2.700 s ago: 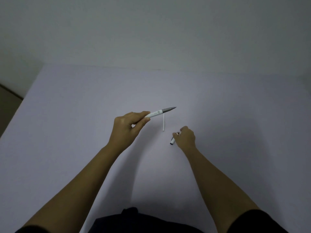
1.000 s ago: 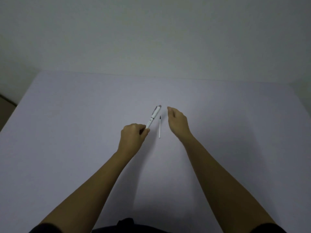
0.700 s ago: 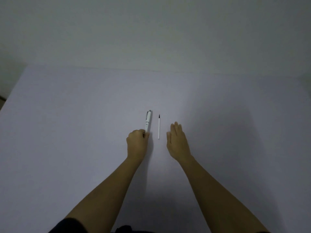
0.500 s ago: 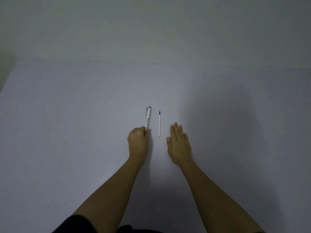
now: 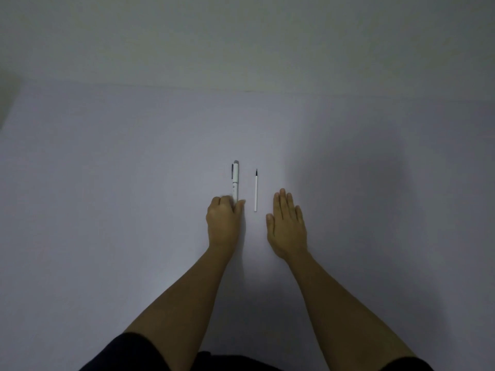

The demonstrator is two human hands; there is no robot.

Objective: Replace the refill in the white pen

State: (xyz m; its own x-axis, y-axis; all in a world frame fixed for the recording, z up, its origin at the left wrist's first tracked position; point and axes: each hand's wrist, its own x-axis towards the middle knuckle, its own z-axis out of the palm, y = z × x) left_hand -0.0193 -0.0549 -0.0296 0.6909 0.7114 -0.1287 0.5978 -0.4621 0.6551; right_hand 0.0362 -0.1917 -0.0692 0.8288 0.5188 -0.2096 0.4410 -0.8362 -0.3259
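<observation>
The capped white pen point(image 5: 235, 180) lies on the table pointing away from me, its clip end far. My left hand point(image 5: 224, 220) is curled around the pen's near end, which the fingers hide. To the right of the pen and parallel to it lies a thin white refill point(image 5: 256, 190) with a dark tip at its far end. My right hand point(image 5: 287, 223) rests flat on the table, palm down and empty, just right of the refill's near end and not touching it.
A pale lavender table point(image 5: 107, 210) spreads out on all sides, its far edge point(image 5: 241, 90) meeting a plain grey wall. Dark clothing shows at the bottom edge of the view.
My left hand has lowered the capped pen onto the table beside the refill. My right hand has come down flat next to the refill. In the last half second little has moved.
</observation>
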